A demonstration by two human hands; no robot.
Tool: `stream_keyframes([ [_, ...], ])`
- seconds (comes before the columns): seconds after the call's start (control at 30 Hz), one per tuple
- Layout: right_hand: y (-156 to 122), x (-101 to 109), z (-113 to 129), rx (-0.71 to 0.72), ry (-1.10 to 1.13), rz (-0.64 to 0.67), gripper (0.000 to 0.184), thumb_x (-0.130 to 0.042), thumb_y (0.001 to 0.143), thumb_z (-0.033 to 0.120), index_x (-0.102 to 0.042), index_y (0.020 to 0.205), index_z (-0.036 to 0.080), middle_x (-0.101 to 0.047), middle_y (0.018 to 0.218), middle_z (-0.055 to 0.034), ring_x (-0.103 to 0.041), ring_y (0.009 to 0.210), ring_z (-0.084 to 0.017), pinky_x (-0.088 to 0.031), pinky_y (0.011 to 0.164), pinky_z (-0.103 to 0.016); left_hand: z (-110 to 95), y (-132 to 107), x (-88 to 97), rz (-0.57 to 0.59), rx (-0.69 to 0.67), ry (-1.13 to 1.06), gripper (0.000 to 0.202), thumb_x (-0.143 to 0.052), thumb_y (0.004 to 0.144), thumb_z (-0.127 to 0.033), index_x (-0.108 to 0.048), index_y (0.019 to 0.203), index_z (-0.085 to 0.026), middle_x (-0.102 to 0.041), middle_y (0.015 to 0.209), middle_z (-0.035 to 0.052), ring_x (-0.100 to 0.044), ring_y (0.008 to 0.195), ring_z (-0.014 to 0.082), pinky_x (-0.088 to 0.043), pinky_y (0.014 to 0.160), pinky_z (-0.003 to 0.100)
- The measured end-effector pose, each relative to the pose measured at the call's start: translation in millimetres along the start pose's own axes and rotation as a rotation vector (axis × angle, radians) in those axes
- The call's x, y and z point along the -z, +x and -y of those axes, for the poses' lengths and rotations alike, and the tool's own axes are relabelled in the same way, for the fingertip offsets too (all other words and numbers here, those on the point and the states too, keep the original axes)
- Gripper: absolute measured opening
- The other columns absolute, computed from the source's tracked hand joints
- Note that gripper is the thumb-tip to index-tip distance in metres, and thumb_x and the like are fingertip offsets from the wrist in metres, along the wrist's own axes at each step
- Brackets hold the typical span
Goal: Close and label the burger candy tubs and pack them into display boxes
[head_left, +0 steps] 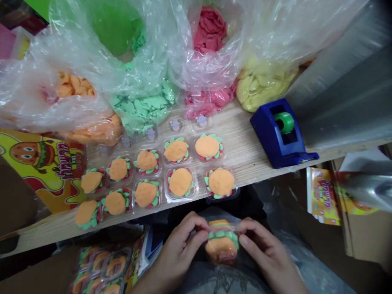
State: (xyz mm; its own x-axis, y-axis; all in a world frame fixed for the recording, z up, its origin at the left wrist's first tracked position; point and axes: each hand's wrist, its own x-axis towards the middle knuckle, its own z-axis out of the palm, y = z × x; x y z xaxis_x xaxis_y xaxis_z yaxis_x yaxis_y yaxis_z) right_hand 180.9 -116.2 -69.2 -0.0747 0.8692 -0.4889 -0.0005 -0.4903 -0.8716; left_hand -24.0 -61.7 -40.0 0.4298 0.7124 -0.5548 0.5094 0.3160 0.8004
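- So the clear box (pixel 225 258) you've got is up in front of your body, off the tabletop (pixel 241 163), just past its near edge. Burger (pixel 219 246) inside: orange bun, green frill showing.
- Your left hand (pixel 180 245) has thumb and fingertip pinched on the box's left side. Your right hand (pixel 269 249) is doing the same on the right side, thumb and fingers closed on it. So yeah, both clamped on the same box.
- It's a bit blurry there, so I can't tell if the lid is fully snapped down.
- Handling, my guess: weighs next to nothing. Plastic looks thin and kinda springy, so it'd dent if you squeeze hard, and it's probably slick under dry fingertips.
- The burger looks soft and squishy, and I'd bet the green bits shift around easily. Keep pressure off the bun.
- Best hold imo: the rim on both sides, light pinch, about where your fingers are. Pushing on the flat faces would likely bow them in.
- On the tabletop, ten open boxes (pixel 180 182) with burgers sit in two rows along the near edge. The tape dispenser (pixel 266 132) is right of them, by that same edge, and plastic bags (pixel 153 61) crowd the far side.
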Motion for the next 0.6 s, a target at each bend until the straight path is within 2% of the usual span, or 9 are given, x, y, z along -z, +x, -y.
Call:
stream_keyframes([
  [0.07, 0, -2, 3, 0.013, -0.048, 0.06, 0.013, -0.058, 0.081, 0.03, -0.067, 0.089, 0.023, -0.062, 0.08, -0.0017, -0.062, 0.078, -0.015, -0.05, 0.07, -0.023, -8, 3, 7.1, 0.094, -0.048, 0.05, 0.016, -0.042, 0.09, -0.026, -0.056, 0.085, -0.02, -0.053, 0.082, 0.0006, -0.053, 0.077, 0.0125, -0.041, 0.069, 0.022],
  [0.13, 1, -3, 4, 0.026, -0.093, 0.07, 0.013, -0.06, 0.08, 0.03, -0.07, 0.084, 0.023, -0.062, 0.076, -0.0017, -0.062, 0.074, -0.015, -0.05, 0.068, -0.023, -10, 6, 8.4, 0.129, -0.071, 0.053, 0.017, -0.043, 0.09, -0.024, -0.058, 0.083, -0.019, -0.054, 0.082, 0.0006, -0.053, 0.078, 0.0126, -0.04, 0.07, 0.022],
  [0.27, 2, -3, 3, 0.038, -0.014, -0.04, 0.015, -0.058, 0.082, 0.029, -0.07, 0.078, 0.022, -0.062, 0.073, -0.002, -0.061, 0.07, -0.015, -0.05, 0.064, -0.023, -7, 5, 2.4, 0.023, -0.009, -0.088, 0.012, -0.049, 0.086, -0.023, -0.06, 0.089, -0.02, -0.056, 0.083, 0.0009, -0.054, 0.079, 0.0139, -0.042, 0.071, 0.023],
  [0.37, 3, -1, 8, 0.111, 0.071, -0.095, 0.012, -0.058, 0.082, 0.027, -0.07, 0.078, 0.023, -0.059, 0.071, -0.0019, -0.059, 0.068, -0.014, -0.05, 0.061, -0.022, -14, -2, 4.7, -0.027, 0.026, -0.181, 0.008, -0.051, 0.085, -0.024, -0.058, 0.09, -0.021, -0.056, 0.084, -0.0002, -0.053, 0.078, 0.0132, -0.042, 0.069, 0.021],
  [0.6, 11, 8, 47, 0.393, -0.068, -0.029, 0.015, -0.061, 0.08, 0.018, -0.069, 0.089, 0.027, -0.064, 0.072, -0.0018, -0.062, 0.069, -0.014, -0.052, 0.061, -0.021, -42, 0, 28.5, 0.024, -0.222, -0.278, 0.01, -0.049, 0.089, -0.022, -0.058, 0.092, -0.025, -0.054, 0.088, -0.0006, -0.051, 0.083, 0.0122, -0.04, 0.074, 0.022],
])
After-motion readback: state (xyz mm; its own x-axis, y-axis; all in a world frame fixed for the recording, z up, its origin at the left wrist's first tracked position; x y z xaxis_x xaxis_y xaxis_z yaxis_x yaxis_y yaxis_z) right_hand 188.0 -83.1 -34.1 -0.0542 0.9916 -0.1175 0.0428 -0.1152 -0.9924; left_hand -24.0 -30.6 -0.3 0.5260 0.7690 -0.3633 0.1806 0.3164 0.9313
